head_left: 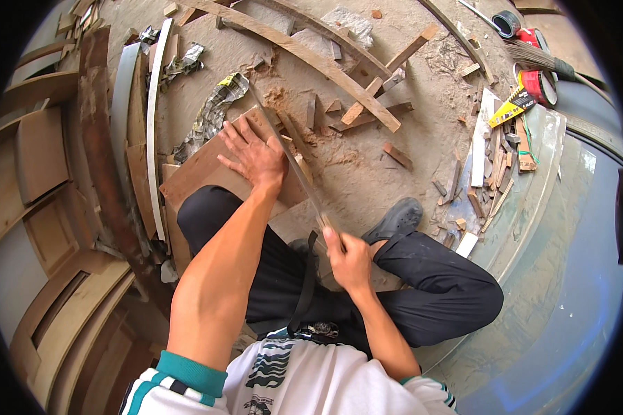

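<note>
My left hand [257, 158] lies on a reddish-brown wooden board [208, 166], fingers stretched out, pressing near its right edge. My right hand [349, 261] is wrapped round the near end of a long, narrow tool that looks like a handsaw [299, 173], its blade seen nearly edge-on. The blade runs away from me along the board's right side, and a strip of wood shows just beyond it. How deep the blade sits in the wood, I cannot tell. My left knee is bent against the board's near edge.
Beyond the board are crumpled newspaper [214, 111], long curved wood strips [311, 59] and scattered offcuts. To the right lie a wood scrap pile [495, 162], a yellow-and-red packaged tool [516, 104], and a brush [540, 55]. Wooden panels [45, 155] are stacked at left.
</note>
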Demonstrator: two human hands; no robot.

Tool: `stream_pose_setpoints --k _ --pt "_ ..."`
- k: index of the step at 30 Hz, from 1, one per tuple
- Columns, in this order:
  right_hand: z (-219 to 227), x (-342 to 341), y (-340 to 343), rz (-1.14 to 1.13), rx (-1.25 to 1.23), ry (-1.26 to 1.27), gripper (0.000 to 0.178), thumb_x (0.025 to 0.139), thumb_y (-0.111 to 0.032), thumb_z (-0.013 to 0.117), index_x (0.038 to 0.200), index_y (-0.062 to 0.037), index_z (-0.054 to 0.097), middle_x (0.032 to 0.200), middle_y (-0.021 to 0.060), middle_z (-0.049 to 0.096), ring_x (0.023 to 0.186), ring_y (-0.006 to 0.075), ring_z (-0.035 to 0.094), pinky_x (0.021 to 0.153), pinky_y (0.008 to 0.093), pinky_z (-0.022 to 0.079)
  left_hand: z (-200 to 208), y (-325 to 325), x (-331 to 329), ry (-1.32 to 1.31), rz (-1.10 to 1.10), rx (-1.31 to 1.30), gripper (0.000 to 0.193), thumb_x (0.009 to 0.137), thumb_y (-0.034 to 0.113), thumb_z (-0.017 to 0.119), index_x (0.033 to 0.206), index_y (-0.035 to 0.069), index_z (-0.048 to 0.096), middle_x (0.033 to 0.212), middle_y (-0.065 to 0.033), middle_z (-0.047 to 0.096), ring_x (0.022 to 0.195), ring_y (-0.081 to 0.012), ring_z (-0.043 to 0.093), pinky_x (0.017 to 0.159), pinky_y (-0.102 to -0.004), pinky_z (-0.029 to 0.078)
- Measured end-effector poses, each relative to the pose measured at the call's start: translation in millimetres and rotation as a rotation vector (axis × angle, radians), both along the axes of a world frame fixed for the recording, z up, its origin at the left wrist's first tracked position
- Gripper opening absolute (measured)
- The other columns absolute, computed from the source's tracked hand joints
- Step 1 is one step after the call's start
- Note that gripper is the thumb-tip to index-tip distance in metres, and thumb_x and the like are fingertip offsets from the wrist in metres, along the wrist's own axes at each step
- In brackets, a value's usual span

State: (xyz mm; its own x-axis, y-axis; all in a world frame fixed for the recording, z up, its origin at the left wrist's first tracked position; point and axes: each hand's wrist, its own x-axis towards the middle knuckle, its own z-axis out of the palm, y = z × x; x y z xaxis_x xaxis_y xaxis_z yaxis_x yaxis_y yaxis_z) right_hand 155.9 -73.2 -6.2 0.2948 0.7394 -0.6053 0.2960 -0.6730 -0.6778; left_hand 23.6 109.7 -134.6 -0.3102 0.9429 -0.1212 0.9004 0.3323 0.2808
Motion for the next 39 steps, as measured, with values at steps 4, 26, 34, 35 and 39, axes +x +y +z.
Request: stream_pose_setpoints --k 4,26,34,35,39 --pt "-10.1 -17.2 68.5 -0.030 -0.037 0.051 0.063 0.099 -0.050 0.057 0.066 0.0038 0.060 0.052 0.0102 0.054 0.050 0.0169 0.052 0.052 0.0374 0.042 0.1 0.7 4.4 -0.037 0.013 0.002 0.077 0.083 0.032 0.054 0.154 0.017 0.030 0.165 -0.0143 0.018 0.155 -0.0336 0.005 0.117 -0.0684 0.000" --pt "49.1 -6.9 30.5 0.049 0.236 0.058 0.031 0.097 -0.027 0.060 0.083 0.0004 0.059 0.062 0.0133 0.057 0.054 0.0251 0.058 0.055 0.0366 0.045 11.6 4.7 7.6 -0.088 0.070 -0.046 0.072 0.086 0.031 0.046 0.155 0.018 0.032 0.167 -0.0152 0.013 0.156 -0.0328 0.002 0.118 -0.0653 -0.005" --pt "56.4 -4.7 16.1 -0.106 0.191 0.083 0.044 0.103 -0.031 0.054 0.070 -0.0006 0.053 0.054 0.0019 0.047 0.048 0.0088 0.045 0.046 0.0286 0.034 0.1 4.8 7.8 -0.025 0.088 0.015 0.073 0.082 0.027 0.052 0.153 0.023 0.034 0.165 -0.0111 0.019 0.155 -0.0304 0.008 0.119 -0.0656 0.000" --pt "56.8 -2.4 19.5 -0.096 0.187 0.082 0.044 0.102 -0.031 0.054 0.070 -0.0006 0.053 0.054 0.0016 0.046 0.048 0.0087 0.044 0.047 0.0288 0.034 -2.0 5.3 7.1 -0.026 0.090 0.021 0.072 0.083 0.027 0.052 0.153 0.023 0.034 0.165 -0.0113 0.020 0.155 -0.0305 0.008 0.119 -0.0659 0.000" --pt "77.7 3.8 29.9 -0.009 0.175 0.003 0.042 0.102 -0.029 0.056 0.072 0.0007 0.055 0.055 0.0037 0.049 0.052 0.0099 0.046 0.049 0.0303 0.036 -2.3 2.8 5.6 -0.028 0.099 -0.011 0.071 0.084 0.027 0.052 0.153 0.024 0.034 0.165 -0.0111 0.021 0.155 -0.0305 0.008 0.118 -0.0668 0.000"
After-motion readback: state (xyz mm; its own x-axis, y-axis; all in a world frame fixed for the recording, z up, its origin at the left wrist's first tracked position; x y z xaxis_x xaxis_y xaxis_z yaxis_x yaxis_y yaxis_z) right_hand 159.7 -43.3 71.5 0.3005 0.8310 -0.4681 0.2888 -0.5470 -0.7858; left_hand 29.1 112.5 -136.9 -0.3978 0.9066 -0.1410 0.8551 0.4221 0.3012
